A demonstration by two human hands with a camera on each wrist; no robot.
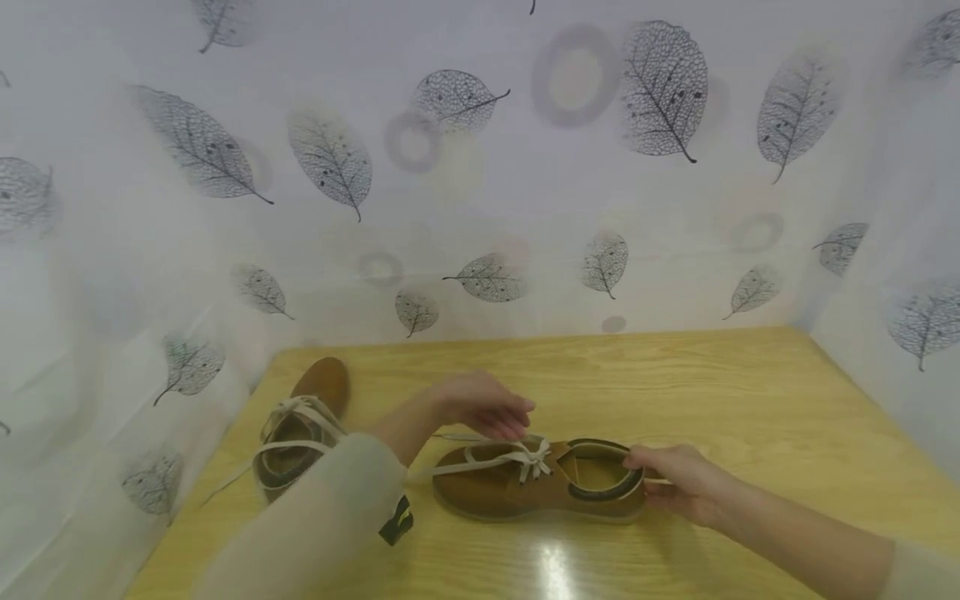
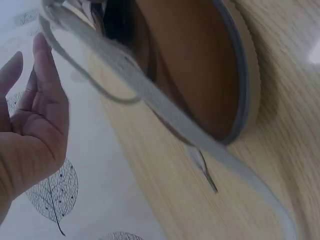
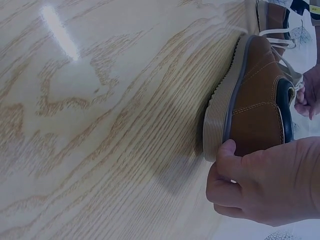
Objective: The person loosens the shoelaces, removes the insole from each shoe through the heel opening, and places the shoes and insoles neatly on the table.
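Observation:
A brown lace-up shoe (image 1: 517,492) lies on the wooden table with its toe to the left and its heel to the right. Its pale laces (image 1: 531,457) are tied in a bow, and long lace ends trail over the toe. My right hand (image 1: 686,483) grips the shoe's heel, with the fingers curled there in the right wrist view. Just over the far side of the laces hovers my left hand (image 1: 487,406). In the left wrist view, its thumb and fingers are apart, with nothing between them, beside the lace (image 2: 165,110).
A second brown shoe (image 1: 326,383) stands at the table's left, its pale laces loose and its near part overlapped by my left sleeve (image 1: 322,508). Leaf-patterned white sheeting (image 1: 510,192) hangs behind the wooden table (image 1: 712,383) and along both sides.

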